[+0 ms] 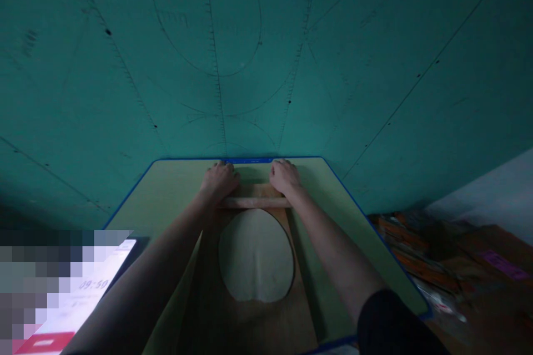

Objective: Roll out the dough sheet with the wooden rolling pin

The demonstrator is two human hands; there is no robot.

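A flat, roundish sheet of dough [256,255] lies on a wooden board [250,324], with a shallow crease running down its near half. Just past the dough, a rolling pin [256,203] lies crosswise on the board, its two ends meeting my wrists. My left hand [220,178] is closed beyond the pin's left end, near the table's far edge. On the other side, my right hand [285,174] is also closed, beyond the right end. Both hands have their knuckles up and fingers curled under, so whatever they may grip is hidden.
The board rests on a pale green table [333,199] with a blue rim. A green wall [258,55] with drawn lines and circles rises behind it. A lit phone [89,288] stands at the lower left. Cardboard and plastic packaging [470,266] is piled at the right.
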